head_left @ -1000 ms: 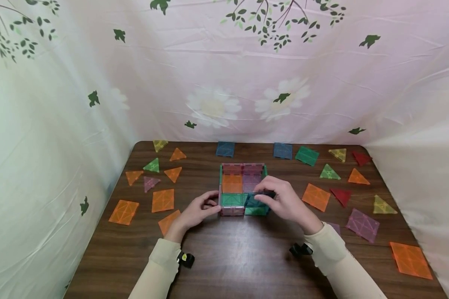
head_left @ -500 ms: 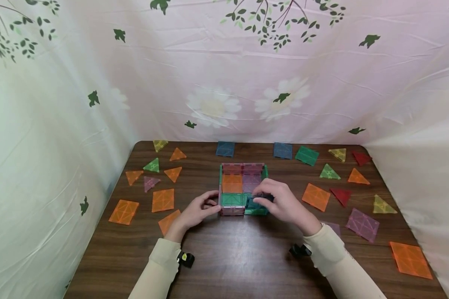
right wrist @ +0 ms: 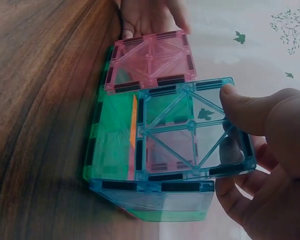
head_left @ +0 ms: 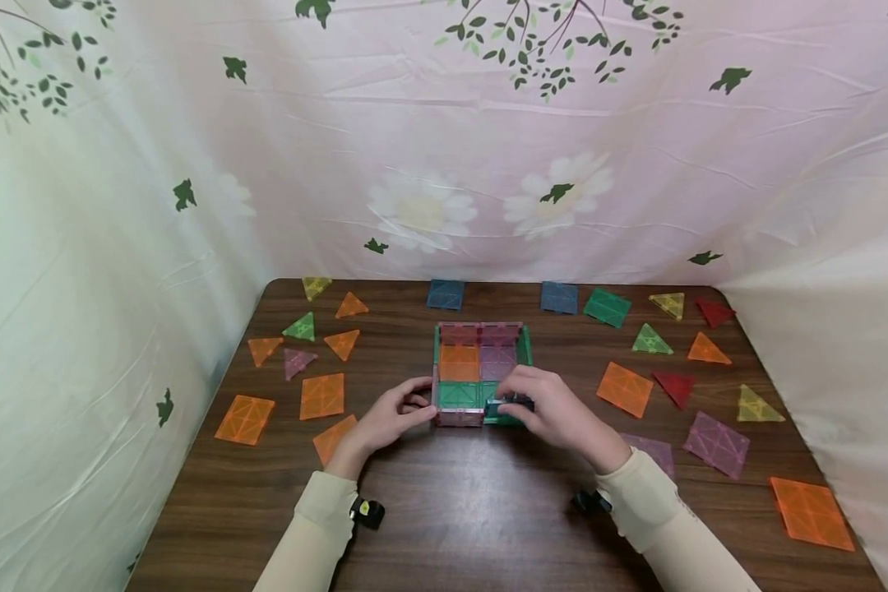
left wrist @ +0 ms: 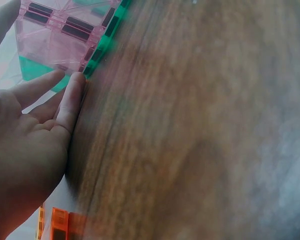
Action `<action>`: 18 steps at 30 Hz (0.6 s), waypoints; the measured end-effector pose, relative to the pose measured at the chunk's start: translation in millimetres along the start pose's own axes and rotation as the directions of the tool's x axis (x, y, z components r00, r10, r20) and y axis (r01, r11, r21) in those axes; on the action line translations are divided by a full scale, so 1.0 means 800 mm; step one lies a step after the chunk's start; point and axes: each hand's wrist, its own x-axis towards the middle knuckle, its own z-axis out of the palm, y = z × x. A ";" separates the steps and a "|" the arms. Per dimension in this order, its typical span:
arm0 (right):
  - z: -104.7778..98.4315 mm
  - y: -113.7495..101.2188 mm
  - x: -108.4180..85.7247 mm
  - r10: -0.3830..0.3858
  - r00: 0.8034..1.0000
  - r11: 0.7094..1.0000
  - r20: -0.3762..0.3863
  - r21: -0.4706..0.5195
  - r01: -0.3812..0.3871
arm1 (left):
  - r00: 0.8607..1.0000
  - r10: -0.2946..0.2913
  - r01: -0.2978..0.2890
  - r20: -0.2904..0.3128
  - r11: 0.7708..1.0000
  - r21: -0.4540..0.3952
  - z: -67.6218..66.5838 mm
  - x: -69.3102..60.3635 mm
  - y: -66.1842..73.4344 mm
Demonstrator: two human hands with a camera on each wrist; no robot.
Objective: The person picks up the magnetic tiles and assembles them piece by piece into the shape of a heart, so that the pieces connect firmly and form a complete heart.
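Note:
An open-topped box of see-through magnetic tiles [head_left: 459,395] stands mid-table, with orange, purple and green squares as its floor. Its front left wall is a pink tile [right wrist: 150,57]. My right hand [head_left: 558,407] pinches a blue square magnetic tile [right wrist: 192,127] between thumb and fingers. The blue tile stands nearly upright at the front right of the box, just above the green floor; whether its lower edge touches is hard to tell. With fairly straight fingers, my left hand [left wrist: 35,115] touches the pink walls at the front left corner.
Orange squares [head_left: 322,396] and several small triangles [head_left: 342,344] lie left of the box. Two blue squares [head_left: 446,295] and a green square [head_left: 607,308] lie along the back edge. To the right are more triangles [head_left: 673,390], purple squares [head_left: 718,446] and orange squares [head_left: 812,514].
My right hand has lowered the blue tile and brought it toward the front right edge of the box, turning it more upright. My left hand has stayed in place.

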 end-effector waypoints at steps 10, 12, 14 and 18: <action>0.007 -0.003 -0.004 0.000 0.997 0.982 0.075 -0.188 0.014 | 1.000 -0.007 0.007 -0.002 1.000 -0.002 0.000 0.001 0.000; 0.008 -0.004 -0.003 -0.009 0.998 0.977 0.069 -0.210 0.023 | 1.000 -0.011 0.011 -0.003 1.000 0.000 0.000 0.001 -0.001; 0.010 -0.005 -0.003 -0.025 0.998 0.972 0.060 -0.233 0.038 | 1.000 -0.011 0.011 -0.003 1.000 0.000 -0.001 0.001 -0.001; 0.012 -0.004 -0.002 -0.054 0.998 0.954 0.033 -0.293 0.061 | 1.000 -0.017 0.017 -0.002 1.000 0.003 -0.001 0.001 0.000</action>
